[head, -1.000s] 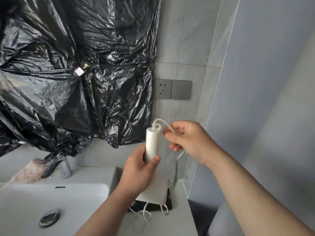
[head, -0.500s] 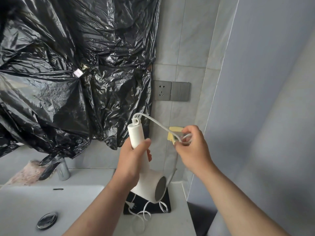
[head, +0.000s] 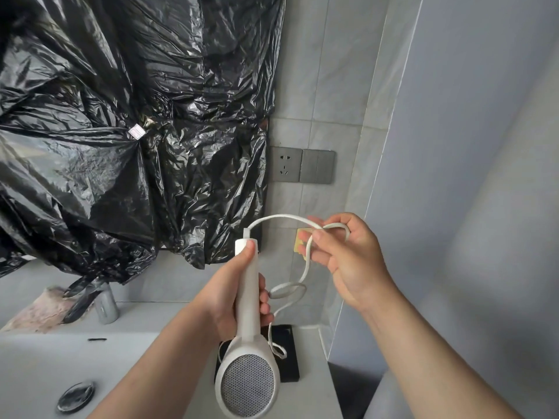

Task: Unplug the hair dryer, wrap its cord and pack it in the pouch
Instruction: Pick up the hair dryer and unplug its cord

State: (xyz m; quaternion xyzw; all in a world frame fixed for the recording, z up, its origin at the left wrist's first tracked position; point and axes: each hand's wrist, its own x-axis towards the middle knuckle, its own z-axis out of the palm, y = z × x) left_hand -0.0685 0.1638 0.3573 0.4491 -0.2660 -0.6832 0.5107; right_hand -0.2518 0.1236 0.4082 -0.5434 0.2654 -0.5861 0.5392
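The left hand (head: 225, 300) grips the hair dryer (head: 248, 385) by its handle, above the counter's (head: 313, 397) right end. The right hand (head: 351, 261) pinches a loop of cord (head: 281, 216). This looks like the wrapping step; next, that loop needs winding round the handle.

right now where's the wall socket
In the head view the wall socket is mid-frame, between the black plastic sheet on its left and the switch plate on its right.

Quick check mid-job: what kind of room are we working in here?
Most likely a bathroom: a white sink with a drain plug, a tap behind it, and tiled walls with a wall socket.
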